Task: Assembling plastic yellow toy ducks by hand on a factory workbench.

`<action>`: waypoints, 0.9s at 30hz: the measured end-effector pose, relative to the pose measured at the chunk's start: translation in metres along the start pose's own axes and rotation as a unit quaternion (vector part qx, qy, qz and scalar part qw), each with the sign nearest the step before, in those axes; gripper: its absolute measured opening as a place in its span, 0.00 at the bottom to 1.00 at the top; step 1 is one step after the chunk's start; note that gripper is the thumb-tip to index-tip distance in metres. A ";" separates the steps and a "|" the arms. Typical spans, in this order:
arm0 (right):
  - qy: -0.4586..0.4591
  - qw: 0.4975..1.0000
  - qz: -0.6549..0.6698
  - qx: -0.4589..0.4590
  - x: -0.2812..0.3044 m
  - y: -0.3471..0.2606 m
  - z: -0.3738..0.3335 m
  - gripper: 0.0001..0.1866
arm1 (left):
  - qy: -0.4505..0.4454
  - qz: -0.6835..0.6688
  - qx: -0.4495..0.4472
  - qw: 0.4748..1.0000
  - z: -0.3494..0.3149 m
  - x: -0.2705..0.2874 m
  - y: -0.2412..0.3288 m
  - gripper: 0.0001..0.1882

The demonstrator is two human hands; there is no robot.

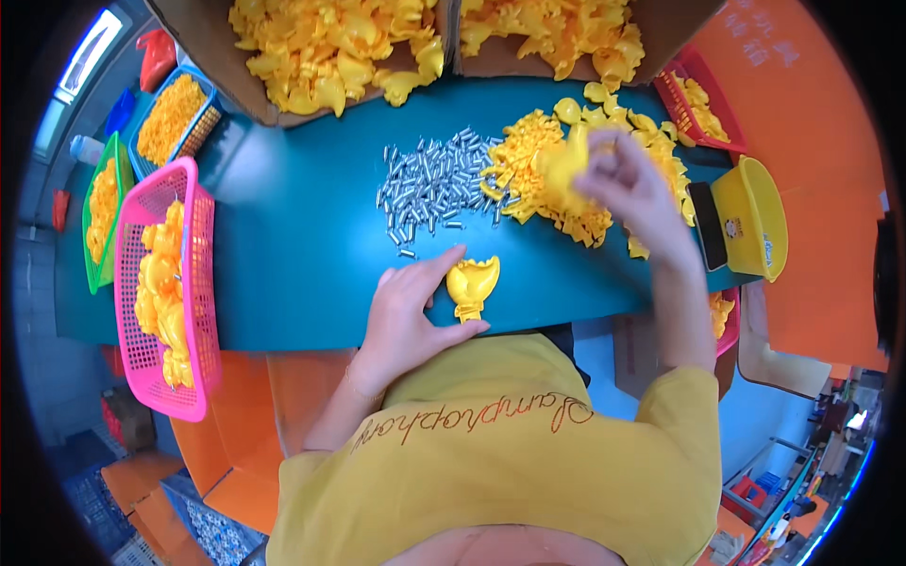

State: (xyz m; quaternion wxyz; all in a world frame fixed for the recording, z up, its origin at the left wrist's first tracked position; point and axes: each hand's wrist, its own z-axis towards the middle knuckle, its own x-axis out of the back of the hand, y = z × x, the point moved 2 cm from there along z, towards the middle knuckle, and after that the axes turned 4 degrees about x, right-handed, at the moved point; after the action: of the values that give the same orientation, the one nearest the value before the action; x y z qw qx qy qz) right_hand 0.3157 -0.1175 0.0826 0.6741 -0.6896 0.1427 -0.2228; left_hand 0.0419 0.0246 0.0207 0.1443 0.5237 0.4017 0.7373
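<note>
Near the table's front edge, my left hand (404, 309) has its index finger and thumb at the two ends of a yellow plastic half-shell (472, 286), hollow side up with a jagged upper rim and a narrow base. Farther right, my right hand (630, 189) pinches a yellow plastic piece (564, 172), smeared by motion, above a heap of small yellow plastic parts (528, 151). Larger yellow shells (661, 151) lie to the right of that heap. Left of it is a spread of short silver metal cylinders (434, 179).
Two cardboard boxes (269, 104) of yellow shells stand at the far edge of the green table (293, 255). A pink basket (201, 292) holds yellow pieces on the left, beside green (111, 222) and blue baskets (209, 111). At right are a red basket (731, 123) and a yellow container (755, 217).
</note>
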 end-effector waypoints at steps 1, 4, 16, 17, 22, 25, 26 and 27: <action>-0.021 0.998 0.048 -0.044 -0.019 0.010 -0.025 0.30 | -0.003 0.000 0.001 1.000 0.001 -0.001 -0.001 0.50; -0.020 0.976 0.193 -0.099 -0.056 0.047 -0.075 0.37 | -0.018 -0.001 0.005 1.000 0.002 -0.001 0.000 0.50; -0.051 0.907 -0.387 0.156 -0.061 0.042 -0.096 0.39 | 0.003 -0.003 -0.005 1.000 -0.002 0.001 0.003 0.49; -0.052 0.901 -0.398 0.168 -0.060 0.047 -0.095 0.41 | 0.004 -0.002 -0.005 1.000 -0.002 0.000 0.003 0.49; -0.034 0.973 -0.226 0.013 -0.065 0.038 -0.092 0.42 | -0.003 0.001 0.004 1.000 -0.003 -0.003 0.000 0.51; -0.031 0.982 -0.153 0.107 -0.078 0.042 -0.088 0.41 | 0.002 0.010 -0.001 1.000 -0.002 -0.002 0.001 0.51; -0.047 0.979 -0.119 0.160 -0.085 0.042 -0.087 0.41 | 0.000 0.009 0.000 1.000 -0.003 -0.002 0.003 0.51; -0.066 0.978 -0.132 0.148 -0.092 0.042 -0.083 0.40 | -0.005 0.005 0.010 1.000 -0.002 -0.001 0.004 0.49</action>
State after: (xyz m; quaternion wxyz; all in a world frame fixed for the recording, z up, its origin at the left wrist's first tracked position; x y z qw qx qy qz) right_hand 0.1993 -0.1460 0.0300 0.7414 -0.6082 -0.0292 -0.2821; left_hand 0.0412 0.0204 0.0229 0.1377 0.5310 0.4052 0.7313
